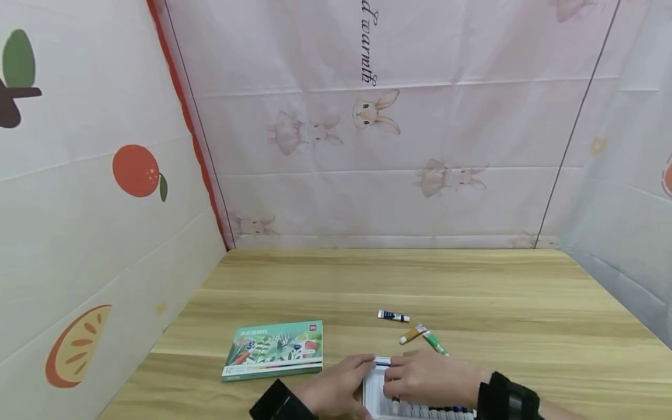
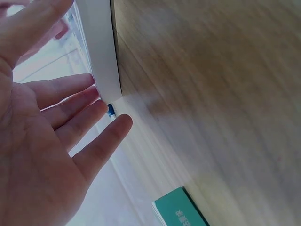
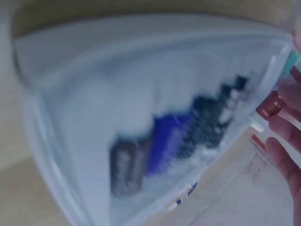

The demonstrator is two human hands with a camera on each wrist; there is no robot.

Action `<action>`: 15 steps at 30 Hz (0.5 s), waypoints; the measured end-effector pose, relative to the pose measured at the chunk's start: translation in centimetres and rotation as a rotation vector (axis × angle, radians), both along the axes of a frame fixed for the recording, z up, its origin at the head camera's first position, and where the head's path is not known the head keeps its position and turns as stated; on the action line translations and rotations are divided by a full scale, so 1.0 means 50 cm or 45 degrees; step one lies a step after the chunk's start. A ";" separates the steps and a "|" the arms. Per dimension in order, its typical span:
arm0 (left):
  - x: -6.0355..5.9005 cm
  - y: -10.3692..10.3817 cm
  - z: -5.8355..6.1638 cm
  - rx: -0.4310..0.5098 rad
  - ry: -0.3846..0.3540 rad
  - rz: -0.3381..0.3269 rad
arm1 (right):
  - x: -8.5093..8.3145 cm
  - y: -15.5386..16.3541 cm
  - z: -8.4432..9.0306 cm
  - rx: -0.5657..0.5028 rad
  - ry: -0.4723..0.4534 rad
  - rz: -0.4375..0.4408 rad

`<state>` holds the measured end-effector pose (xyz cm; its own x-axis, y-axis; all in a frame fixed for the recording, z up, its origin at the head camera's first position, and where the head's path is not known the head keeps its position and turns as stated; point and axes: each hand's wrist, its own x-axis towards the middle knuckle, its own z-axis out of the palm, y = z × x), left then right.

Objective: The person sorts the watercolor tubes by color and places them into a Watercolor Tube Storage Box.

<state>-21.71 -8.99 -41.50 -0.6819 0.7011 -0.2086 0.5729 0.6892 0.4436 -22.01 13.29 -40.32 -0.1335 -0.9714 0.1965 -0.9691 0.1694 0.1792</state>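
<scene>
Both hands — left (image 1: 336,388) spread, right (image 1: 427,379) flat — rest on the paint tray (image 1: 374,396).

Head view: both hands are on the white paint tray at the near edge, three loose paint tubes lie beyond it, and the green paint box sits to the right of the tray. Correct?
One thing is wrong: the green paint box lies to the left of the white paint tray, not the right. The head view shows this. The rest holds: the left hand and right hand are on the tray, and three loose tubes, blue, orange and green, lie beyond it.
</scene>
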 end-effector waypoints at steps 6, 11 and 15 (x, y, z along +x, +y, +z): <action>0.000 0.001 -0.001 0.000 -0.020 0.028 | -0.004 0.002 -0.017 0.014 -0.178 -0.012; 0.000 0.001 0.001 -0.009 -0.005 0.027 | -0.009 0.012 -0.017 0.011 -0.341 -0.033; 0.000 0.002 0.000 -0.012 0.012 0.021 | -0.009 0.017 -0.014 -0.013 -0.449 -0.041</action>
<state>-21.68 -8.91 -41.49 -0.6951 0.6880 -0.2084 0.5659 0.7024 0.4317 -22.46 14.12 -41.00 -0.2256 -0.9637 0.1427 -0.9651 0.2012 -0.1674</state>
